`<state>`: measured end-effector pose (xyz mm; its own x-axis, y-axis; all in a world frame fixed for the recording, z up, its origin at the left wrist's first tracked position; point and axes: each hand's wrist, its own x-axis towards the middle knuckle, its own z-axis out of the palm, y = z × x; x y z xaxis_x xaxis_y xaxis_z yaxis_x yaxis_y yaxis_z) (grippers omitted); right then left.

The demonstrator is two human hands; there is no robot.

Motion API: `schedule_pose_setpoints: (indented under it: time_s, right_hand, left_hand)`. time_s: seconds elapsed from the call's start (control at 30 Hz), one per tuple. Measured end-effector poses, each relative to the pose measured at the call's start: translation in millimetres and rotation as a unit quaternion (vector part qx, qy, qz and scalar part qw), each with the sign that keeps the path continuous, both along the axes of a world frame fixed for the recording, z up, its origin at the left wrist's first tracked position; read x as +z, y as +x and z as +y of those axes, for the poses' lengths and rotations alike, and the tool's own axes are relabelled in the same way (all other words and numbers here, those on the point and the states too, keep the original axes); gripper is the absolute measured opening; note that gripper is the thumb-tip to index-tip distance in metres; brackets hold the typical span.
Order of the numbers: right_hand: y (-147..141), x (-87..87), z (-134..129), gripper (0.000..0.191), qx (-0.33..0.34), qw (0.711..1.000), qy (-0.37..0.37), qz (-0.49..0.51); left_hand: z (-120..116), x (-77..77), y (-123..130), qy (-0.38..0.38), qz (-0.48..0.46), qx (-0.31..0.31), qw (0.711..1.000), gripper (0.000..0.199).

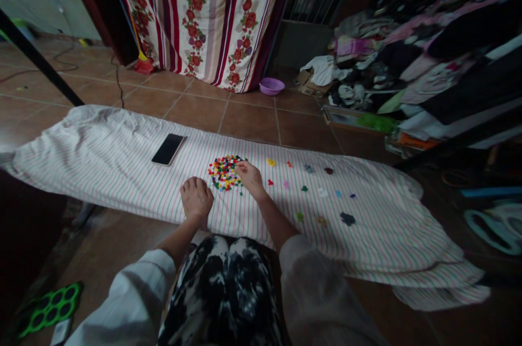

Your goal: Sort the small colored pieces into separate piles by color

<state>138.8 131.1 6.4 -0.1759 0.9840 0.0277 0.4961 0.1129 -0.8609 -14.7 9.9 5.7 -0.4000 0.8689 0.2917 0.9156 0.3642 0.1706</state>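
Our pile of coloured bits (224, 173) sits near the middle of a striped sheet (101, 155) spread on the tile floor (248, 120). Our right hand (249, 177) meets the pile at its 3 o'clock edge, fingers bunched downward and touching its rim; we cannot tell whether they pinch a piece. Our left hand (196, 199) rests on the sheet at the pile's 7 o'clock, just beside it, fingers loosely curled, and we cannot tell whether they hold anything.

Out at 3 o'clock, a scatter of single bits (309, 168) runs along the sheet, well spaced, with open cloth between them, and a dark clump (347, 218) lies among them. At 9 o'clock a phone (168, 149) lies on the sheet, well apart from the pile. The sheet's far edge passes near the pile at 12 o'clock; its near edge lies at 6, by our knees (222, 286). Beyond the far edge, tiles run to a purple basin (271, 86) by a floral curtain (204, 8), with heaped clothes (408, 47) at 1 to 2 o'clock.
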Motion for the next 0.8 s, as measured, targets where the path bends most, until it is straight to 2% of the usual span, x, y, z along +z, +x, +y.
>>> schedule_pose_setpoints:
  time_s: [0.13,0.23,0.53,0.8]
  right_hand:
    - [-3.3,-3.4,-5.7,0.028,-0.004,0.975,-0.074,0.210]
    - [-4.4,-1.8,-10.4,0.031,-0.003,0.956,-0.091,0.278]
    - [0.2,0.8,-26.7,0.019,0.041,0.965,0.031,0.256]
    - [15.1,13.3,-38.8,0.017,0.038,0.980,0.105,0.163]
  left_hand:
    - [-0.2,1.3,0.5,-0.002,-0.003,0.002,1.000,0.017]
    - [-0.4,1.5,0.9,-0.001,0.004,0.005,1.000,0.016]
    - [-0.4,-1.8,0.3,0.009,-0.003,0.003,1.000,0.016]
    - [0.1,-4.1,0.4,0.010,0.013,0.011,1.000,0.017]
